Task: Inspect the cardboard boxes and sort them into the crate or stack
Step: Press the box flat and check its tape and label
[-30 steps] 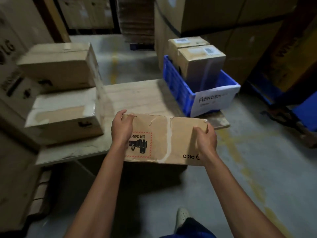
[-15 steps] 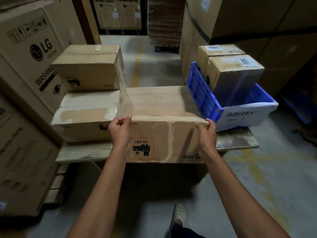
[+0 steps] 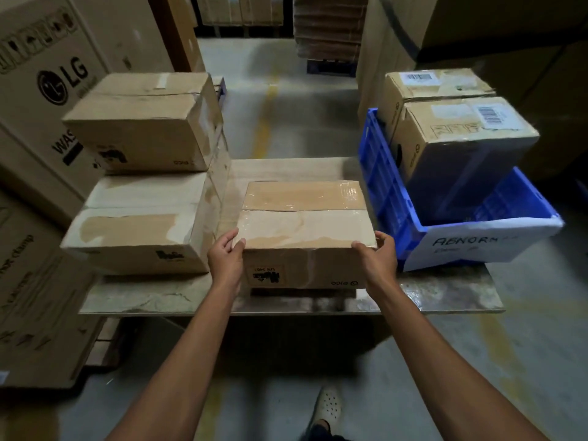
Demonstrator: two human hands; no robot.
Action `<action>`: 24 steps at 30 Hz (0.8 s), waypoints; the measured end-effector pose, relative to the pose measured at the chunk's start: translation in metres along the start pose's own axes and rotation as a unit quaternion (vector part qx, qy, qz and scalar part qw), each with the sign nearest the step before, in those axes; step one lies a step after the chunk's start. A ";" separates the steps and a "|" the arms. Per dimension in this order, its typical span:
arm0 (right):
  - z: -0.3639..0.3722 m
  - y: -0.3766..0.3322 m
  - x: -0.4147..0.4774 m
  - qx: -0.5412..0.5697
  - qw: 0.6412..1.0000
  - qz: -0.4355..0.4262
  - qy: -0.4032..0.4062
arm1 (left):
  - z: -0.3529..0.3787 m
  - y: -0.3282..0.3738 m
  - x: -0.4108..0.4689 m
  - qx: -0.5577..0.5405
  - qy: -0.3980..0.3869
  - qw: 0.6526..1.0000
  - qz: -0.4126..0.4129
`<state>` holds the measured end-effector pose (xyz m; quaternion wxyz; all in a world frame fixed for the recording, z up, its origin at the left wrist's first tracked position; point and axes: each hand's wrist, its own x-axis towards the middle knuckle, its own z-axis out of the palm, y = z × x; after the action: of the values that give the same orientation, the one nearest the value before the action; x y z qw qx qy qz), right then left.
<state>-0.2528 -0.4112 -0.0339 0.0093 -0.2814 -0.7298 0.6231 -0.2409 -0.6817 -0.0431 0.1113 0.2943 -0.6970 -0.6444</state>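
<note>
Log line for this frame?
left hand: grips PICO box near-left corner | right hand: grips near-right corner | box: table centre, between box stack and blue crate

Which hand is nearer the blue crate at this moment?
Right. The right hand grips the near right corner of the box, just beside the blue crate; the left hand grips the box's near left corner, on the side away from the crate.

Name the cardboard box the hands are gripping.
The centre box, between the stack and blue crate; left hand and right hand grip its near corners.
</note>
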 end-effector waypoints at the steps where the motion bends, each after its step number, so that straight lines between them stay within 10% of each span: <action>1: 0.002 0.001 0.006 0.000 1.000 -0.002 -0.003 | 0.005 -0.003 0.003 0.010 0.003 1.000 0.004; 18: 0.038 -0.003 0.040 -0.082 0.995 -0.042 -0.039 | 0.009 -0.018 0.053 0.167 -0.014 0.983 0.078; 24: 0.076 0.003 0.021 -0.416 0.847 -0.331 -0.016 | 0.016 -0.023 0.058 0.379 -0.105 0.864 0.314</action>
<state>-0.2971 -0.4707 -0.0604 0.0860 0.0095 -0.9704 0.2256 -0.2899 -0.7008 -0.0810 0.1145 0.0099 -0.9506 -0.2885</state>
